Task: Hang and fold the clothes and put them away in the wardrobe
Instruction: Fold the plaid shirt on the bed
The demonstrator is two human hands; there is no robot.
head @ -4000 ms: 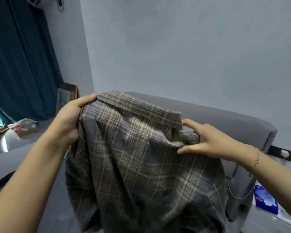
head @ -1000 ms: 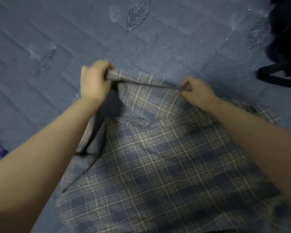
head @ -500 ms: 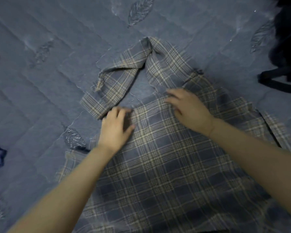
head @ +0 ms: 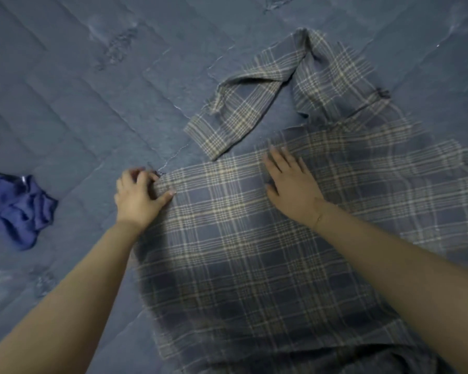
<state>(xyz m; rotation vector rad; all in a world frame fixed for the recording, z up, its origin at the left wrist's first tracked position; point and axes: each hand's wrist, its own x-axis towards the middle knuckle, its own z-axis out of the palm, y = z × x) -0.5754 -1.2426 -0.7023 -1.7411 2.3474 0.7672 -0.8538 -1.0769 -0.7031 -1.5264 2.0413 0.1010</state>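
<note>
Your plaid shirt [head: 268, 252] lies spread flat on the blue quilt [head: 79, 90], and it covers the middle and the right part of what you see. Its lower part runs out past the near edge of the view. One sleeve [head: 243, 103] goes up toward the far side, bends there, and comes back, so its cuff rests on the quilt just beside the shirt's top edge.

Your left hand [head: 138, 195] is at the left corner of that top edge. Its fingers are curled and the thumb lies on the cloth, so the corner is pinched between them. Your right hand [head: 289, 182] rests on the shirt near the middle of the top edge, palm down, with the fingers straight and a little spread. It presses the cloth and grips nothing.

A crumpled blue garment [head: 14, 209] lies on the quilt at the left edge of the view, well apart from the shirt.
</note>
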